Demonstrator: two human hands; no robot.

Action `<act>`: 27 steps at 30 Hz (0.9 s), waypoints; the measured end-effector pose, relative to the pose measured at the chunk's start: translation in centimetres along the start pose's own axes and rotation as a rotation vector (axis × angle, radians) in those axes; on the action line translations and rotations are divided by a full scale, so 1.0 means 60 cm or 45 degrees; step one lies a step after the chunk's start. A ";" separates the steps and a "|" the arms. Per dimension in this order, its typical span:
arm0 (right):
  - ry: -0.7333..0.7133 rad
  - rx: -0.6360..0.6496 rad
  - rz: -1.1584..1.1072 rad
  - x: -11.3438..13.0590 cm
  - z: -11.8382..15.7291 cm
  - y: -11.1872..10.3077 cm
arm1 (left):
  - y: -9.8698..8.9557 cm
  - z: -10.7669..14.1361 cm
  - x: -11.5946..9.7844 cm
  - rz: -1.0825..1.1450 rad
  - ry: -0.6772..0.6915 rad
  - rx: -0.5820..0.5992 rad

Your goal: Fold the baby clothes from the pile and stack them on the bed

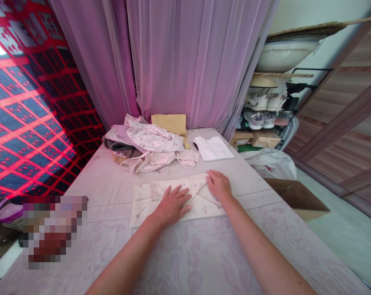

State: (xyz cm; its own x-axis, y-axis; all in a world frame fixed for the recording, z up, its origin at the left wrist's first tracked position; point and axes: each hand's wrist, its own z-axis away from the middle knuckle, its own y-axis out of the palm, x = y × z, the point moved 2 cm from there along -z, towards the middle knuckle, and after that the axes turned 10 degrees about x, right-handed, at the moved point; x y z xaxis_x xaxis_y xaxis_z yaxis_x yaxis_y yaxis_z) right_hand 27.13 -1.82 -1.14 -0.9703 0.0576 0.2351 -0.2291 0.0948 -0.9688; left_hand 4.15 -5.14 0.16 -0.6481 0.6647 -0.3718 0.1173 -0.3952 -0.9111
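A cream garment (144, 207) with a small scattered print lies on the table in a long folded strip; whether it is a top or trousers I cannot tell. My left hand (173, 203) rests flat on its middle, fingers spread. At the strip's right end, my right hand (219, 186) has its fingers closed on the cloth near the far edge, where a diagonal fold runs. Beyond it lies a loose heap of clothes with a floral piece (154, 137) and a striped piece (154, 162). A folded white garment (214, 148) lies to the right.
A folded yellow cloth (169, 123) lies behind the heap, by the purple curtain (185, 61). A cardboard box (296, 196) stands off the table's right side, near a shoe rack (265, 110). A blurred patch (54, 233) covers something at left.
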 end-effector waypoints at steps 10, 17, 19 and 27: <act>0.229 0.169 0.017 -0.005 -0.061 -0.017 | -0.010 -0.083 -0.015 -0.094 -0.117 -0.149; -0.366 0.217 -0.058 0.059 -0.020 0.000 | 0.014 -0.089 -0.008 -0.118 -0.171 -0.061; -0.401 0.369 -0.014 0.063 -0.007 0.015 | 0.013 -0.086 -0.005 -0.102 -0.211 -0.070; -0.279 0.474 0.101 0.048 -0.002 0.020 | 0.000 -0.013 0.044 -0.248 -0.590 -0.143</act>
State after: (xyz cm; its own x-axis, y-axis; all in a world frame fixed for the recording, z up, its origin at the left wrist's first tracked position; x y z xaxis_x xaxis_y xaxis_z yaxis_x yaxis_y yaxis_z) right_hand 24.05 -1.43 -1.58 -0.9705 -0.1655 0.1753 -0.1267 -0.2683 -0.9550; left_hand 3.04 -2.86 -0.96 -0.9285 0.3580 -0.0986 0.0250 -0.2047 -0.9785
